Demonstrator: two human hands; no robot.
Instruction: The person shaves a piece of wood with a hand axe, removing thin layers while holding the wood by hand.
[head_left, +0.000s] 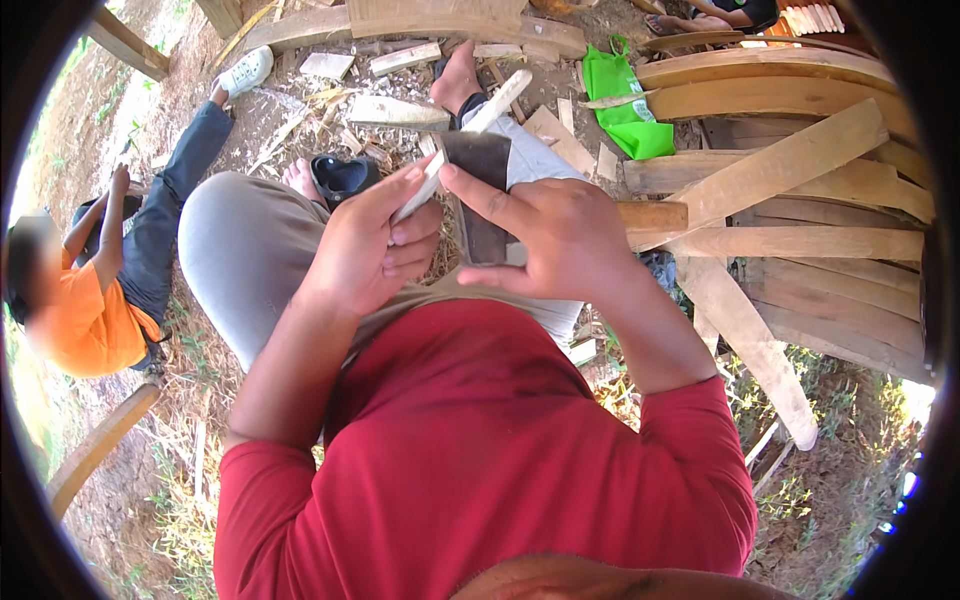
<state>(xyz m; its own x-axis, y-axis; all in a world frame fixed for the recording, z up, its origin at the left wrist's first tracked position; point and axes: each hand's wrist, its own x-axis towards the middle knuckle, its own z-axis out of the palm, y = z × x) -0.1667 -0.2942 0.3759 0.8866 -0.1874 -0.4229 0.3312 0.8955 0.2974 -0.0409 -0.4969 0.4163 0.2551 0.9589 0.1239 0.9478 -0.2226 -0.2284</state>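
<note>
A pale, narrow wooden stick (pixel 421 188) is pinched between the thumb and fingers of my left hand (pixel 375 240), slanting up and away from me. Beyond the blade a pale wooden length (pixel 502 100) continues along nearly the same line; the blade hides whether it is the same stick. My right hand (pixel 555 230) grips a broad, dark-bladed chopping knife (pixel 478 158) with a wooden handle (pixel 655 215) showing past the hand. Its index finger stretches along the blade toward the stick, with the thumb lower down. The remaining right fingers are hidden. Both hands are above my lap.
Wood chips and offcuts (pixel 405 58) litter the ground ahead. Curved planks (pixel 780 97) and boards are stacked at right, beside a green bag (pixel 625 105). A dark clog (pixel 343 178) lies near my foot. A person in orange (pixel 95 325) sits at left; another person sits far right.
</note>
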